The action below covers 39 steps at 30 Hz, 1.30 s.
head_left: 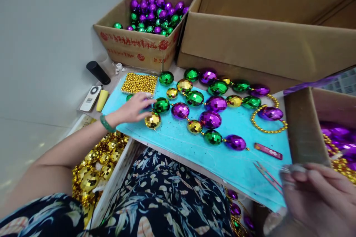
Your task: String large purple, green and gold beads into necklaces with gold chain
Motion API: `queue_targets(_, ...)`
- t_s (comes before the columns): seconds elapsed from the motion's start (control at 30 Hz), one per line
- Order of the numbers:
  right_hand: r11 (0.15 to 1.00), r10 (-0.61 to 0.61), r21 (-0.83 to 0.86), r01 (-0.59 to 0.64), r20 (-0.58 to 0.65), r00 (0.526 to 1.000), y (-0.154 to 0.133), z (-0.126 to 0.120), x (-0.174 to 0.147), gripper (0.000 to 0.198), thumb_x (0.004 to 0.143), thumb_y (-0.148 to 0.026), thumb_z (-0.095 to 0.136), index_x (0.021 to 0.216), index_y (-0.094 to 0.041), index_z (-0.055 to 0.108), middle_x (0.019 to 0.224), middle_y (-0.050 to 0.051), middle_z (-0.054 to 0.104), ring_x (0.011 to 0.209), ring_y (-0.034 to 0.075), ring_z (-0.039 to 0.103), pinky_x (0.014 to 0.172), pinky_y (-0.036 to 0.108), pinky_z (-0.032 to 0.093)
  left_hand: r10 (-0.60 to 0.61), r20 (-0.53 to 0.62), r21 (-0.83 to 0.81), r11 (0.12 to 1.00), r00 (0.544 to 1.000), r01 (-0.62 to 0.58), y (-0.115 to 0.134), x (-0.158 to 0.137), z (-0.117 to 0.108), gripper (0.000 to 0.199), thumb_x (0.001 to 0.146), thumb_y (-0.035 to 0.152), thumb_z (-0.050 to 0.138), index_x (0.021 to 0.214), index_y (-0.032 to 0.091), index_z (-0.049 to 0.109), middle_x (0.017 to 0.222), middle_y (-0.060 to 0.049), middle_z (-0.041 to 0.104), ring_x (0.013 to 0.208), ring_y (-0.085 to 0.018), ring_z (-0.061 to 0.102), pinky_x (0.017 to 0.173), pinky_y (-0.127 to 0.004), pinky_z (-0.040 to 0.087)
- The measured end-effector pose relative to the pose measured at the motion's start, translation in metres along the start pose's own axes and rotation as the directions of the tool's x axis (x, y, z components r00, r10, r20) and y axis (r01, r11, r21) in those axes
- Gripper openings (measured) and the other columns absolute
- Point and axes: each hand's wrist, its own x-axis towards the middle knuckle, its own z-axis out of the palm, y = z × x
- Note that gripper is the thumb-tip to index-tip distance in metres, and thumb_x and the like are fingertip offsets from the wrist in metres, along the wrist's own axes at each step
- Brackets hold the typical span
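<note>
My left hand [135, 108], wearing a green bangle, has its fingers around a purple faceted bead [147, 109] at the left of the blue work surface. Close beside it lie a green bead [161, 105] and a gold bead [152, 120]. A strung row continues rightward through a purple bead [180, 111], a smaller gold bead [194, 126] and a green bead [213, 137] to another purple bead [235, 143]. At the lower right, my right hand [314, 189] is raised and blurred, its thumb and fingers pinched together; what they hold is too small to make out.
Tweezers [268, 177] and a dark red packet [268, 151] lie near the right hand. Small gold beads [139, 83] fill a shallow tray. Cardboard boxes [139, 46] stand behind; another box [303, 126] is on the right. Gold beads [102, 159] fill a bin below left.
</note>
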Motion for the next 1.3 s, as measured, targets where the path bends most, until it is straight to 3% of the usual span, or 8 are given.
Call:
queue_targets(0.1,0.983,0.122,0.139,-0.118,-0.027,0.992,0.004,0.031,-0.010,0.017,0.059,-0.030,0.081,0.069,-0.025,0.069,0.066,0.005,0.052,0.053,0.014,0.046,0.041,0.030,0.032,-0.288,-0.069,-0.011,0.958,0.955,0.288,-0.041,0.028,-0.007,0.036,0.089,0.031,0.048,0.119,0.015,0.060,0.117,-0.012,0.058,0.111,-0.024,0.049,0.102,-0.040,0.034)
queue_targets(0.23,0.969,0.203,0.111,-0.221,0.157,0.967,0.015,0.068,-0.025,0.022,0.061,-0.032,0.079,0.077,-0.021,0.069,0.059,0.001,0.057,0.052,0.013,0.051,0.040,0.023,0.036,-0.502,0.036,0.024,0.865,0.864,0.502,-0.082,0.056,0.005,0.029,0.079,0.019,0.059,0.106,0.011,0.066,0.108,-0.012,0.065,0.104,-0.023,0.055,0.096,-0.034,0.039)
queue_targets(0.57,0.975,0.218,-0.107,-0.192,0.370,0.903,0.031,0.092,-0.043,0.018,0.075,-0.034,0.068,0.084,-0.018,0.067,0.055,0.000,0.057,0.047,0.011,0.050,0.041,0.021,0.039,-0.571,-0.087,-0.187,0.814,0.816,0.549,-0.084,0.067,0.019,0.023,0.067,0.007,0.063,0.087,0.015,0.071,0.089,-0.007,0.071,0.089,-0.022,0.062,0.088,-0.033,0.045)
queue_targets(0.77,0.983,0.141,-0.164,-0.081,0.395,0.908,0.028,0.109,-0.048,0.016,0.076,-0.033,0.064,0.079,-0.018,0.068,0.054,-0.001,0.054,0.048,0.011,0.048,0.043,0.022,0.038,-0.661,-0.266,-0.472,0.724,0.701,0.503,-0.054,0.063,0.022,0.028,0.078,0.015,0.056,0.104,0.014,0.067,0.098,-0.007,0.070,0.089,-0.018,0.063,0.086,-0.030,0.048)
queue_targets(1.0,0.984,0.149,-0.162,-0.079,0.484,0.862,0.038,0.126,-0.057,0.018,0.079,-0.035,0.060,0.080,-0.017,0.066,0.054,-0.002,0.050,0.049,0.012,0.046,0.045,0.023,0.038,-0.774,-0.180,-0.753,0.505,0.607,0.422,-0.037,0.062,0.013,0.022,0.072,0.013,0.060,0.093,0.012,0.068,0.074,-0.003,0.067,0.069,-0.015,0.063,0.072,-0.029,0.052)
queue_targets(1.1,0.982,0.156,-0.172,-0.080,0.485,0.861,0.037,0.128,-0.059,0.019,0.079,-0.035,0.059,0.079,-0.017,0.066,0.055,-0.001,0.050,0.049,0.012,0.046,0.046,0.023,0.038,-0.753,-0.049,-0.904,0.313,0.656,0.292,-0.014,0.056,0.006,0.018,0.074,0.015,0.061,0.092,0.012,0.065,0.077,-0.004,0.067,0.069,-0.011,0.063,0.070,-0.025,0.053)
queue_targets(1.23,0.982,0.119,-0.184,-0.031,0.488,0.865,0.034,0.134,-0.062,0.019,0.080,-0.034,0.058,0.077,-0.017,0.066,0.054,-0.001,0.051,0.050,0.012,0.047,0.047,0.023,0.039,-0.614,0.195,-0.973,-0.222,0.765,0.070,0.021,0.046,0.003,0.016,0.074,0.009,0.064,0.089,0.013,0.064,0.080,-0.004,0.067,0.072,-0.010,0.065,0.067,-0.018,0.052)
queue_targets(1.3,0.981,0.092,-0.192,0.006,0.497,0.863,0.033,0.137,-0.063,0.019,0.080,-0.033,0.058,0.076,-0.017,0.066,0.055,-0.001,0.052,0.050,0.012,0.048,0.048,0.024,0.039,-0.582,0.234,-0.949,-0.312,0.778,0.052,0.033,0.042,0.003,0.015,0.075,0.006,0.063,0.089,0.012,0.064,0.080,-0.005,0.068,0.070,-0.009,0.066,0.065,-0.017,0.053)
